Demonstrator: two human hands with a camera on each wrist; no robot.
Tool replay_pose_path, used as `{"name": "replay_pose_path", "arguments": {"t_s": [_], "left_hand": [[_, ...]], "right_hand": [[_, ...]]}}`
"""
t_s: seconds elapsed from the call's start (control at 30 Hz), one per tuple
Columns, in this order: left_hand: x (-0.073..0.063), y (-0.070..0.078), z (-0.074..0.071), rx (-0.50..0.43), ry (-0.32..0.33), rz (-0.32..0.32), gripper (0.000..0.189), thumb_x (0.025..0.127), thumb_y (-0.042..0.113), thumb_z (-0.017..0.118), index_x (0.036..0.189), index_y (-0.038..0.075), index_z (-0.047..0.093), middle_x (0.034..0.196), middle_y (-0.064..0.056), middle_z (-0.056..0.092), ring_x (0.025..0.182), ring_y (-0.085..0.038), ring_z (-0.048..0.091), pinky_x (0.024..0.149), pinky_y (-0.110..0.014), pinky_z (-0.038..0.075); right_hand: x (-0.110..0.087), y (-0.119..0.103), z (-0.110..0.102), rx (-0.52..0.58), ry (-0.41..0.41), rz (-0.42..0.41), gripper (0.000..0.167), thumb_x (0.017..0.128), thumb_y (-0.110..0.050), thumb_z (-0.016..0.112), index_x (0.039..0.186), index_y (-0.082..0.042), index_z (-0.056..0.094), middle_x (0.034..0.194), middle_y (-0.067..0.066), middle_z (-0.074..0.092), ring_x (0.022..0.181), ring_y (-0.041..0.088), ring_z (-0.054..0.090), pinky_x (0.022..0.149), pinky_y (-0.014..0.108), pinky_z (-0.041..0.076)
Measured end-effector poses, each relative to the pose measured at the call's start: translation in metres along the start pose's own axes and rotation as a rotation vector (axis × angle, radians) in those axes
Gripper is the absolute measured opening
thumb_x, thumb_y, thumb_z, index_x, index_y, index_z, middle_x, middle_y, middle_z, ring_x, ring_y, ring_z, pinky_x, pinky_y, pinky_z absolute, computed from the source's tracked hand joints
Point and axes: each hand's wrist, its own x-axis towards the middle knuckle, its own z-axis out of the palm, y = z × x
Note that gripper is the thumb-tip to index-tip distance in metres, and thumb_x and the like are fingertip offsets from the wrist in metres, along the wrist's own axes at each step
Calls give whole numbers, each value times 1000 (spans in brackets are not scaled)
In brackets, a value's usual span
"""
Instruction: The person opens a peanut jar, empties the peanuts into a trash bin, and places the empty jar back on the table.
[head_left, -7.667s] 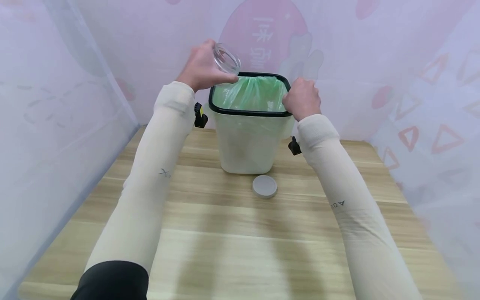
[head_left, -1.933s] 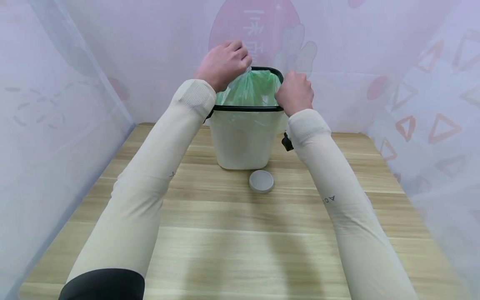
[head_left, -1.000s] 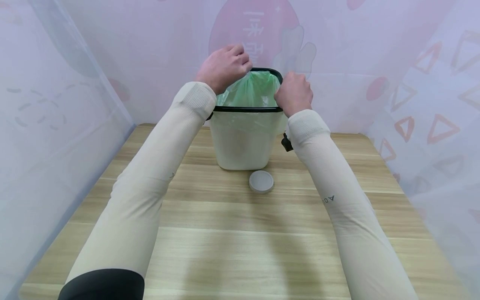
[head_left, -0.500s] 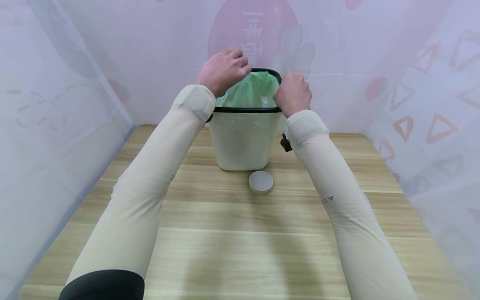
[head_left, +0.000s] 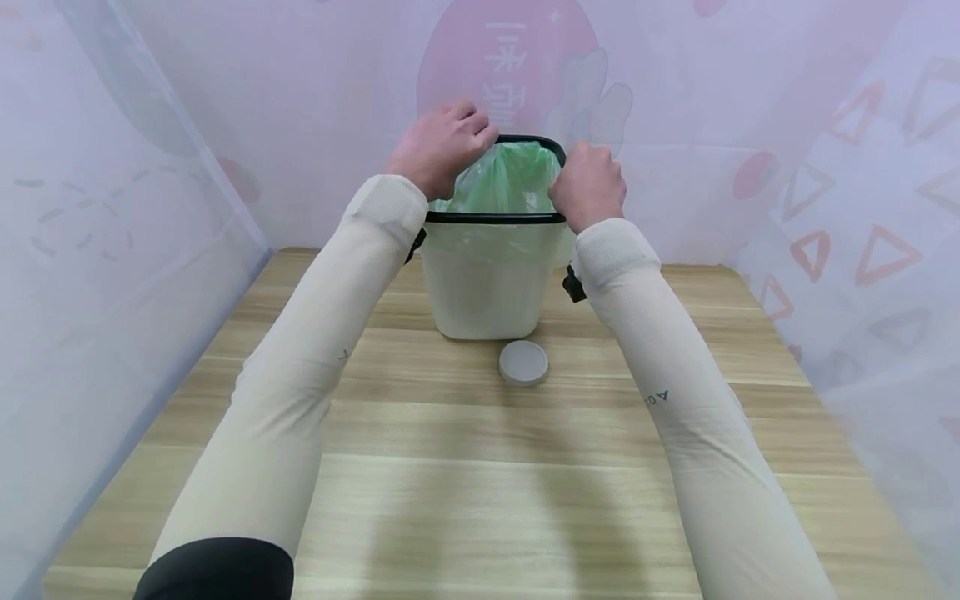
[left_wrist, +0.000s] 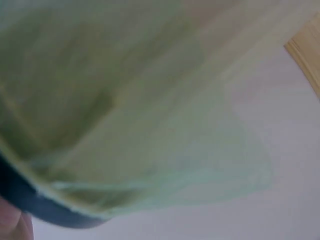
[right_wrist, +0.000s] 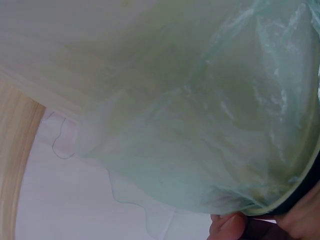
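A cream trash bin [head_left: 486, 287] with a black rim [head_left: 497, 218] stands upright on the table, lined with a translucent green bag [head_left: 510, 179]. At its left rear side my left hand [head_left: 444, 148] bends its fingers over the rim. The left wrist view shows a fingertip beside the black rim [left_wrist: 47, 206], below the hanging liner. My right hand [head_left: 590, 187] grips the rim's right side, thumb and fingers around it in the right wrist view, where the bag's loose skirt [right_wrist: 165, 150] hangs outside. The bin's bottom inside is hidden.
A round grey lid [head_left: 523, 362] lies on the wooden table [head_left: 480, 500] just in front of the bin. Printed fabric walls [head_left: 825, 167] enclose the table at the back and both sides. Each wrist carries a small black camera [head_left: 574, 285].
A glass jar in my left hand 7.7 s ago is out of sight now. That hand has since come to the bin's left rear rim, lately shifting slightly down and left. The right hand stays.
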Motion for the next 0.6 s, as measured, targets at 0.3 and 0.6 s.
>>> {"name": "replay_pose_path", "arguments": {"t_s": [0.3,0.6], "left_hand": [[-6,-2,7,-141,3,-44,70,71,-6,82,135,-6,53,137,-25,61,131,-42,51,116,-49,47],[-14,-2,8,-171,28,-50,67,72,-2,84,132,-6,54,133,-24,63,126,-42,52,112,-50,48]], "right_hand": [[0,-1,3,3,-2,-8,23,103,-22,53,111,-4,65,114,18,68,91,32,66,75,46,61],[0,-1,3,11,8,-13,21,102,-21,53,109,-4,64,115,19,68,93,33,66,77,47,61]]}}
